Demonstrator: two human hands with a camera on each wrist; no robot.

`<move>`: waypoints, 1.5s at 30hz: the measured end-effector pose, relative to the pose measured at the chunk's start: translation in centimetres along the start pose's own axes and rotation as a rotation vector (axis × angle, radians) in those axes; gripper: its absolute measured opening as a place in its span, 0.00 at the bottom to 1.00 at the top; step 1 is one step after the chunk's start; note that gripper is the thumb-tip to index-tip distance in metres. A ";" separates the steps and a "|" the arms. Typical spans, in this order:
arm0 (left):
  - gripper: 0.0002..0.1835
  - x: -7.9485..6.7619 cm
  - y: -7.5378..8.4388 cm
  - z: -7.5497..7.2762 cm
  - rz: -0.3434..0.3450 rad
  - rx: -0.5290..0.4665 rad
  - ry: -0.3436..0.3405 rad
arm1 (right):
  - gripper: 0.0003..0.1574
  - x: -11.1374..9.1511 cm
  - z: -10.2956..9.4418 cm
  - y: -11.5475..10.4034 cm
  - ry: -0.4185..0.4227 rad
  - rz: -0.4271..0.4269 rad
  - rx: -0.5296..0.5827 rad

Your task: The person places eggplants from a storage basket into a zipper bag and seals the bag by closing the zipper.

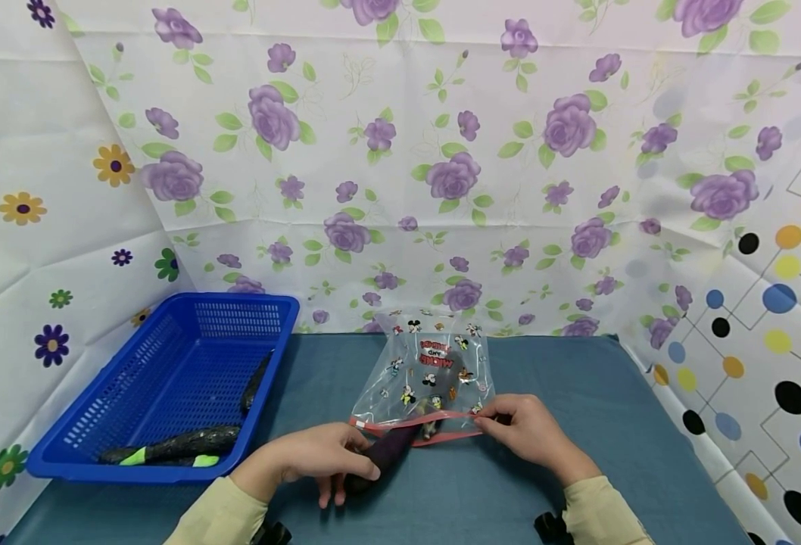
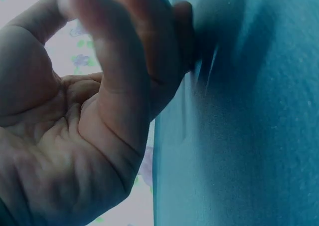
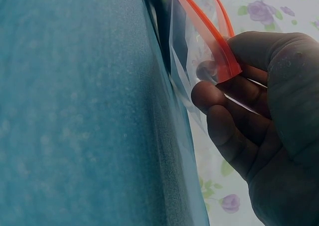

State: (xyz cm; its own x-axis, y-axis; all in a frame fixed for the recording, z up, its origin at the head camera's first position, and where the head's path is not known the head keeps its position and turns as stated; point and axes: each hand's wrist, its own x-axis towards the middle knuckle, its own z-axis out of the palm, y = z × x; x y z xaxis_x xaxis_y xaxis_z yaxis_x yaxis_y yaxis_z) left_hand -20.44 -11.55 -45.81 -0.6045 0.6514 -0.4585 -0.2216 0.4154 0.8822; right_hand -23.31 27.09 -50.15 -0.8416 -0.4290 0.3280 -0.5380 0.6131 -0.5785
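A clear zip bag [image 1: 387,386] with cartoon prints and a red zip edge lies on the table, its mouth toward me. My left hand [image 1: 315,454] grips a dark purple eggplant [image 1: 397,448] by its near end; the far end is at the bag's mouth. Inside the bag a dark long shape with a brownish stem end [image 1: 431,428] shows through the plastic. My right hand [image 1: 530,431] pinches the right corner of the red zip edge [image 3: 227,66], clear in the right wrist view. In the left wrist view the left hand's fingers [image 2: 119,71] are bent; the eggplant is hidden there.
To the left stands a blue plastic basket [image 1: 124,473] with several dark, rough vegetables [image 1: 196,443] with bright green ends in it. A teal cloth [image 1: 550,363] covers the table. Flowered sheets [image 1: 387,189] hang behind, and patterned sheets hang at both sides.
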 end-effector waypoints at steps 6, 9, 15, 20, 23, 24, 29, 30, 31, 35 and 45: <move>0.23 0.1 -0.1 0.0 0.010 0.067 0.003 | 0.03 0.0 0.0 0.1 0.003 -0.001 -0.003; 0.22 0.1 -0.1 0.1 0.014 0.080 0.002 | 0.03 0.0 0.1 0.1 0.004 -0.002 -0.007; 0.23 0.2 -0.2 0.1 0.011 0.086 0.024 | 0.03 0.0 0.0 0.0 0.006 -0.004 -0.006; 0.23 0.3 -0.2 0.2 0.027 0.092 0.034 | 0.03 0.0 0.0 0.1 0.003 -0.001 -0.002; 0.23 0.4 -0.2 0.2 0.032 0.081 0.028 | 0.03 0.0 0.0 0.0 0.000 0.001 0.000; 0.23 0.4 -0.3 0.2 0.032 0.074 0.024 | 0.03 0.0 0.0 0.1 -0.001 0.001 0.001; 0.24 0.5 -0.3 0.2 0.029 0.060 0.009 | 0.04 0.0 0.0 0.1 -0.003 0.001 0.007; 0.25 0.5 -0.3 0.2 0.029 0.063 0.009 | 0.04 0.0 0.0 0.0 -0.003 0.001 0.009; 0.27 0.5 -0.3 0.2 0.027 0.067 0.012 | 0.04 0.0 0.0 0.0 -0.002 0.001 0.011; 0.34 0.4 -0.2 0.3 0.027 0.087 0.038 | 0.04 0.0 0.0 0.0 0.000 0.000 0.016; 0.35 0.4 -0.2 0.5 0.063 0.101 0.056 | 0.03 0.0 0.0 -0.1 -0.002 0.004 0.015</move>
State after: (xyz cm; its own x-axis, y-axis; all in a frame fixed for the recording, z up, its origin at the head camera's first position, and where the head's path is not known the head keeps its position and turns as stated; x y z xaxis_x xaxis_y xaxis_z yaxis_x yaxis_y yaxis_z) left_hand -20.25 -11.03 -46.23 -0.6569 0.6431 -0.3935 -0.1053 0.4385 0.8925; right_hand -23.27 27.06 -50.07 -0.8438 -0.4277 0.3242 -0.5337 0.6047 -0.5911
